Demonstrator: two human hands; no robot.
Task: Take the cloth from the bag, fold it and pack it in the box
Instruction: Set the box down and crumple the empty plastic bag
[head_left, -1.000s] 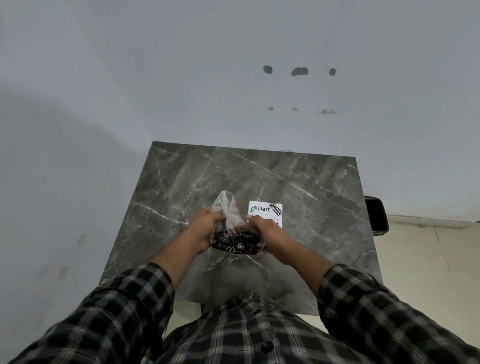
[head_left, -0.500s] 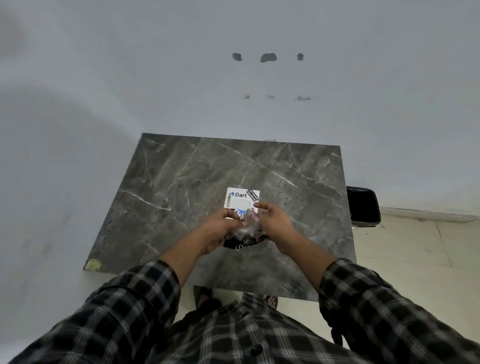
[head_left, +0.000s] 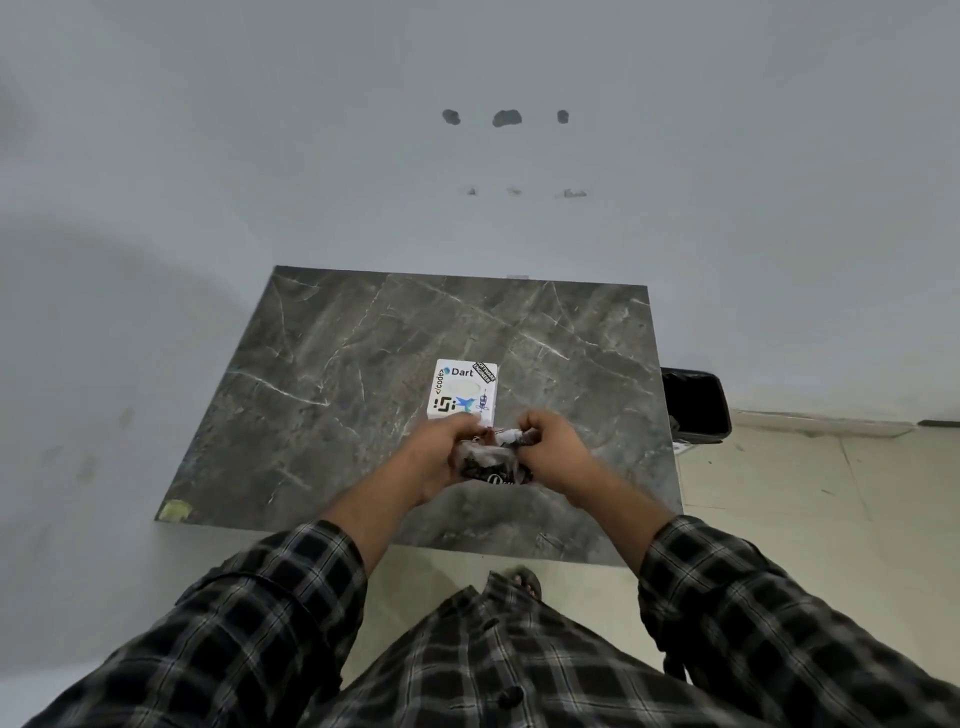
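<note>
1. Both hands have moved in closer together over the last second: the left hand (head_left: 441, 451) and right hand (head_left: 558, 449) now pinch the top of the clear bag (head_left: 485, 457) between them.
2. The bag's loose upper flap, standing tall a moment ago, is bunched down under the fingertips; it looks as though the mouth is being worked open, though blur hides the detail.
3. The dark cloth (head_left: 493, 474) sits just below the fingers, not yet out.
4. The box (head_left: 462, 389) lies just beyond the fingertips, shut.
</note>
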